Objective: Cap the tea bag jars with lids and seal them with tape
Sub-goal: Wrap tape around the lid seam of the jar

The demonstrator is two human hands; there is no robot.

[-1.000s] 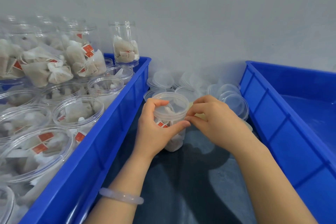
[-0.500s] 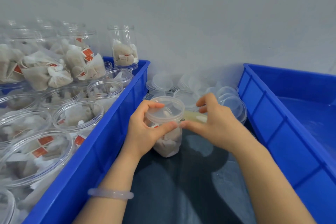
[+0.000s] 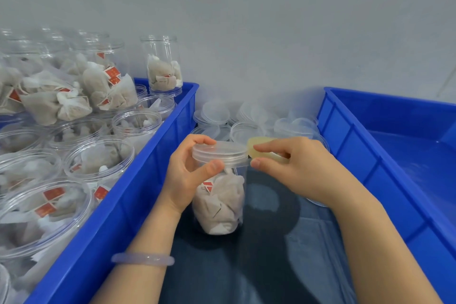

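Two blue crates flank a dark work surface: the left crate [image 3: 138, 187] is packed with uncapped clear jars of tea bags, the right crate [image 3: 357, 155] lies opposite, and loose lids [image 3: 217, 112] are heaped by the wall between them. Between the crates one tea bag jar [image 3: 222, 202] is upright, the left hand [image 3: 182, 180] gripping the clear lid [image 3: 219, 151] seated on its mouth. The right hand [image 3: 301, 170] pinches yellowish tape [image 3: 256, 147] between thumb and forefinger, touching the lid's right edge; a pale bracelet [image 3: 143, 259] circles the left wrist.
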